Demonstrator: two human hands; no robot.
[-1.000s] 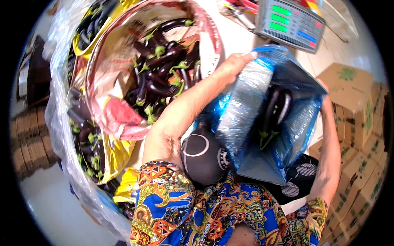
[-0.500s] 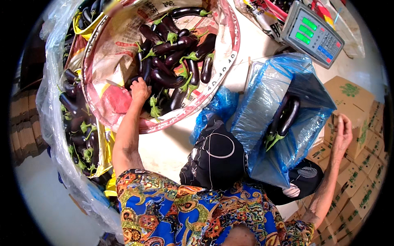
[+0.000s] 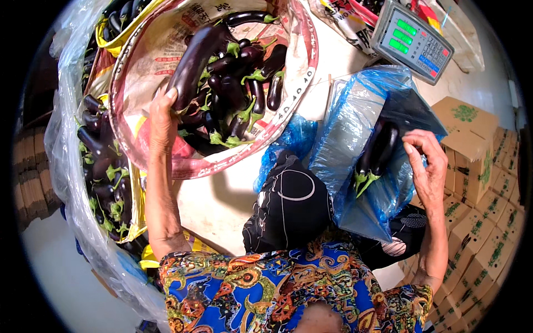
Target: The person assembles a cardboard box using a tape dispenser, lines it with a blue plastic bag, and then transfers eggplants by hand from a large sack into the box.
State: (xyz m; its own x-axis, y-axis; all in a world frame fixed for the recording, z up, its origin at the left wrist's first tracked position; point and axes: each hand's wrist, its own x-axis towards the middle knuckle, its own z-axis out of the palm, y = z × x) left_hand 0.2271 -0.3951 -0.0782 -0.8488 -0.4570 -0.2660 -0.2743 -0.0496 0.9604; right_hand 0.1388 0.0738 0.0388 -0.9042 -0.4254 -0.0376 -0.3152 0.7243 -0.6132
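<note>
Pale floor (image 3: 222, 205) spreads beneath me at the frame's centre. Stacked cardboard boxes (image 3: 477, 166) with green print line the right edge, a weighing scale (image 3: 412, 40) sits upper right, and flattened cardboard (image 3: 30, 183) lies far left.

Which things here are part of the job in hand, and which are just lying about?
In use:
- left hand, gripping a long eggplant
- woven sack of eggplants
- right hand, holding open the blue plastic bag
- eggplants in the bag

Lying about:
- digital scale
- cardboard boxes
- clear bag of eggplants at the left
</note>
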